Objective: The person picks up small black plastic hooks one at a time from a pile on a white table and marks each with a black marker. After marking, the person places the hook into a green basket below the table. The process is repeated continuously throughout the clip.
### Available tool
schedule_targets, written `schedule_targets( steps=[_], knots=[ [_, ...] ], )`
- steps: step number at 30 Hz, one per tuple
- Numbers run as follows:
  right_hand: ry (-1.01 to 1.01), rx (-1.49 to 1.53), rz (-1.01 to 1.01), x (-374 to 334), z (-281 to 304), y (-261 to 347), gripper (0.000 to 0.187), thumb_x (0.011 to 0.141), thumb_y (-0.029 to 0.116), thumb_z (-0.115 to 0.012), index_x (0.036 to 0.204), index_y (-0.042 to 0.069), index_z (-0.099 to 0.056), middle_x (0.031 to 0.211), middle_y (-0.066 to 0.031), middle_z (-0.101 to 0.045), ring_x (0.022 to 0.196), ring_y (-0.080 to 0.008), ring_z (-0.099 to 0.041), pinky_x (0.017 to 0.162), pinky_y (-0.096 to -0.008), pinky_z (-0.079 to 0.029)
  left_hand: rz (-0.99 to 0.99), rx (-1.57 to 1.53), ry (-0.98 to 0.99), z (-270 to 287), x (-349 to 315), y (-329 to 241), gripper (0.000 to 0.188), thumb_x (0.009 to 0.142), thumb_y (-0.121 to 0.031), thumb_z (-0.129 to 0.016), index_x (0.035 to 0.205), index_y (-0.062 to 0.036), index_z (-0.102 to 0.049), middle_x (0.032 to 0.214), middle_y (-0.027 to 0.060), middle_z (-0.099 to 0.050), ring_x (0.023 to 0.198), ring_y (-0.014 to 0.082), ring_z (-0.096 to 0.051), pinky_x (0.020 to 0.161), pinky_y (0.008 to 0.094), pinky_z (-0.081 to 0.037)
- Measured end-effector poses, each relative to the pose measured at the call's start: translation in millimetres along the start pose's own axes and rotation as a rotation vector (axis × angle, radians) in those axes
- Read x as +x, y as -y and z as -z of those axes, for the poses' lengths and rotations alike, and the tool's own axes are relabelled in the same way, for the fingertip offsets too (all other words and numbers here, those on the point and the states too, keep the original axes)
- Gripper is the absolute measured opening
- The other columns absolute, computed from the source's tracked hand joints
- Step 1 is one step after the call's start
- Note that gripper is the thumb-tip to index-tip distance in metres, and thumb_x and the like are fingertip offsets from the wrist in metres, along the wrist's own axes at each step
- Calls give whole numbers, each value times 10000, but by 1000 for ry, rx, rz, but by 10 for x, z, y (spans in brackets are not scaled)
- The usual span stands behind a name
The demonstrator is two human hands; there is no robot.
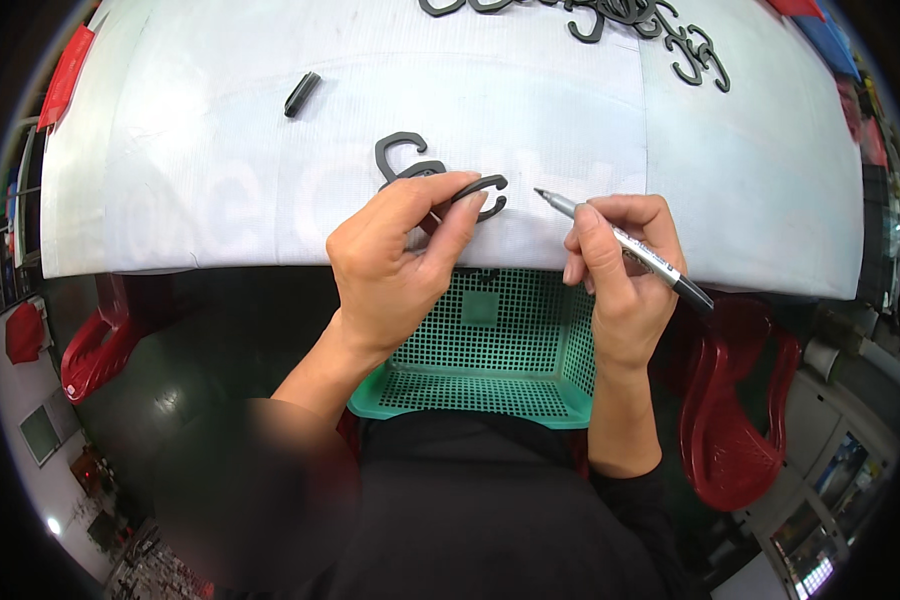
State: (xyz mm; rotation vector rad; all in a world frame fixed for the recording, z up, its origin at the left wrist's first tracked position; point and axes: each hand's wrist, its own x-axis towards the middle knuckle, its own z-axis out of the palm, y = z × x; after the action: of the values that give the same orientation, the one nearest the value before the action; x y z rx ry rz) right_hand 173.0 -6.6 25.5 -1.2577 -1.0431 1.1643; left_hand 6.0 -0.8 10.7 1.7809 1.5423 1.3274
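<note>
My left hand (pixel 390 250) pinches a black C-shaped hook (pixel 492 182) between thumb and forefinger, just above the near edge of the table. The hook's open ends point right. Partly behind those fingers, more black hooks (pixel 381 156) lie on the white cover. My right hand (pixel 630 275) grips a silver-and-black marker pen (pixel 646 258) like a writing tool. Its bare tip points left, a short gap away from the hook. Farther off to the left lies a black pen cap (pixel 302 94).
A heap of similar black hooks (pixel 625 12) lies at the far side of the white-covered table (pixel 200 170). Below the table edge, in front of my body, sits a green perforated basket (pixel 480 405). Red plastic chairs (pixel 730 440) (pixel 95 355) stand on both sides.
</note>
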Motion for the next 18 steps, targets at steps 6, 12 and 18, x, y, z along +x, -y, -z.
schedule_targets(
  steps=[6,12,18],
  knots=[
    [-33,-98,132,-75,-101,-108,152,814,28,-675,773,10,-529,598,-21,-570,488,-5,-448,423,-161,-327,-85,67,-30,-71,45,-38,108,724,5,-702,817,-21,-654,651,50,-604,546,128,-579,489,233,-458],
    [-59,-115,89,-55,-174,-182,162,816,43,-674,738,12,-535,558,-4,-549,482,-5,-438,417,-176,-320,-35,28,-20,-76,56,-42,98,729,13,-694,812,-17,-652,647,43,-602,543,121,-578,492,234,-457],
    [-56,-148,117,-52,-194,-195,155,809,44,-679,742,10,-543,560,-17,-564,477,-11,-450,415,-180,-334,-16,7,-11,-64,86,-59,88,734,17,-691,806,-11,-649,646,40,-603,538,116,-580,496,226,-458]
  ],
)
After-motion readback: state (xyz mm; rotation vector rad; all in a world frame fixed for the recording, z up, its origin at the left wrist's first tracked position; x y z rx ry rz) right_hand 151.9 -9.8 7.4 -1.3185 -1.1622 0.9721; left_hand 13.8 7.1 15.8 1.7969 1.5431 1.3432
